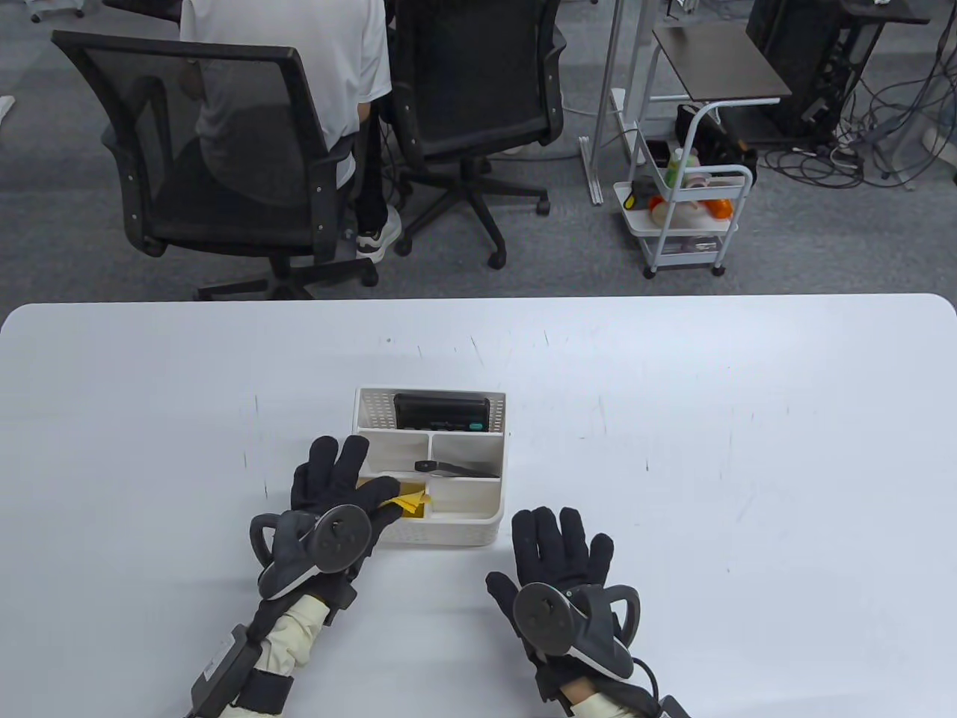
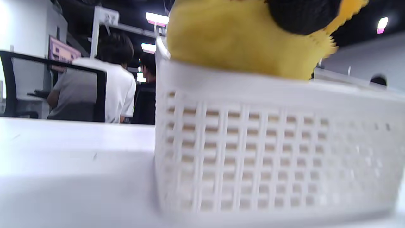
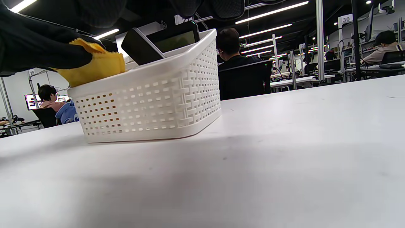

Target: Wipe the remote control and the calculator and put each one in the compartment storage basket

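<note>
Lying crosswise in the basket (image 1: 493, 523), the remote (image 1: 456, 469) (left grip (image 1: 336, 493) pinches cloth (image 1: 410, 501); right (image 1: 561, 550) relaxed).

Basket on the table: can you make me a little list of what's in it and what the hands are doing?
basket: white, has compartments
calculator: stands in the far compartment
remote: lies in a middle compartment
cloth: yellow, at the near left compartment
left hand: on the cloth
right hand: flat on the table, holds nothing
</note>
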A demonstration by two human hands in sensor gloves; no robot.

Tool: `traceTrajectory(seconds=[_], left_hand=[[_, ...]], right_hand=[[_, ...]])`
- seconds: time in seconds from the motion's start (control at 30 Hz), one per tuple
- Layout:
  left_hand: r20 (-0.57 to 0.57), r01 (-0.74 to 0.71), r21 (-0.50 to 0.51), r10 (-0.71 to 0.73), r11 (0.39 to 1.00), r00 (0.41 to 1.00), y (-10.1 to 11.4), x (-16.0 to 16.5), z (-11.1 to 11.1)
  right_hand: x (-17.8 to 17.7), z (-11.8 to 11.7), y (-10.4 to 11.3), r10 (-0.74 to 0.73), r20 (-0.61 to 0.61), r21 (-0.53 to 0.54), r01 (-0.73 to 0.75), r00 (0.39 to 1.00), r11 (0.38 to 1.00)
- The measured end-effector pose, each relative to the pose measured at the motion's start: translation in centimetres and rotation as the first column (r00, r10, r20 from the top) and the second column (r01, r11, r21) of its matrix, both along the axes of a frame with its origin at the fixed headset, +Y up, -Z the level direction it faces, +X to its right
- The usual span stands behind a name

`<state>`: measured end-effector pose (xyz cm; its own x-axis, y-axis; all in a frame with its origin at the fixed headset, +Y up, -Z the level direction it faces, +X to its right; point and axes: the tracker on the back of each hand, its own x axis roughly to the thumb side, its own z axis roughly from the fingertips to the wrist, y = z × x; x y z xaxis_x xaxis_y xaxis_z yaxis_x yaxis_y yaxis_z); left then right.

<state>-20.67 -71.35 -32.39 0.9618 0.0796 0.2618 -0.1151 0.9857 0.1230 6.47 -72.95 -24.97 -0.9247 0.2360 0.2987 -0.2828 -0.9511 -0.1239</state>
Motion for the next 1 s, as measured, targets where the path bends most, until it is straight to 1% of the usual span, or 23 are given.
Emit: traceTrajectory(seconds=[0.1,0.13,0.2,0.3,0.37,0.47,0.53,0.6,0.63,0.7,0.73,0.77,1.0], left_hand=[[0.016,0.059,-0.045,-0.058,0.997,0.998,-0.4,0.1,0.1],[0.019,0.058,-0.070,-0.057,0.996,0.998,-0.4,0.1,0.1],[0.015,0.023,-0.066,-0.022,0.998,1.000,0.0,-0.1,0.4],[-0.005,-0.036,-0.007,0.035,0.999,0.999,1.0,-0.6,1.2],[-0.014,-0.059,0.050,0.060,0.997,0.998,2.0,-1.1,2.1],[-0.022,-0.026,0.140,0.030,0.990,0.999,2.7,-1.4,3.9],[-0.028,0.006,0.163,-0.002,0.987,1.000,2.7,-1.5,4.9],[-0.036,0.042,0.157,-0.037,0.987,0.999,2.5,-1.7,5.7],[-0.035,0.056,0.136,-0.052,0.989,0.998,2.3,-1.7,6.0],[-0.018,0.058,0.116,-0.056,0.992,0.998,1.9,-1.6,6.4],[-0.021,0.053,0.122,-0.051,0.991,0.998,1.6,-1.5,6.6],[-0.024,0.050,0.123,-0.047,0.991,0.999,1.4,-1.5,6.6],[-0.022,0.086,0.040,-0.085,0.995,0.996,-0.3,-0.8,7.0]], right_hand=[[0.1,0.0,0.0,-0.001,0.005,-0.006,0.001,1.000,1.000],[0.1,0.1,0.0,-0.002,0.006,-0.006,0.002,1.000,1.000],[0.1,0.1,0.0,-0.002,0.008,-0.004,0.002,1.000,1.000],[0.2,0.1,0.0,-0.003,0.009,0.005,0.003,1.000,1.000],[0.2,0.1,0.0,-0.002,0.008,0.009,0.002,1.000,1.000],[0.2,0.1,-0.1,0.003,0.003,0.019,-0.003,1.000,1.000],[0.2,0.2,-0.1,0.013,-0.001,0.024,-0.013,1.000,1.000],[0.2,0.2,-0.1,0.020,-0.003,0.029,-0.020,1.000,0.999],[0.2,0.3,-0.1,0.022,-0.005,0.032,-0.021,1.000,0.999],[0.1,0.4,-0.1,0.024,-0.009,0.039,-0.024,1.000,0.999],[0.0,0.4,-0.2,0.029,-0.015,0.044,-0.028,0.999,0.999],[0.0,0.5,-0.2,0.033,-0.020,0.046,-0.032,0.999,0.998],[-0.5,0.5,-0.4,0.061,-0.035,0.060,-0.059,0.998,0.996]])
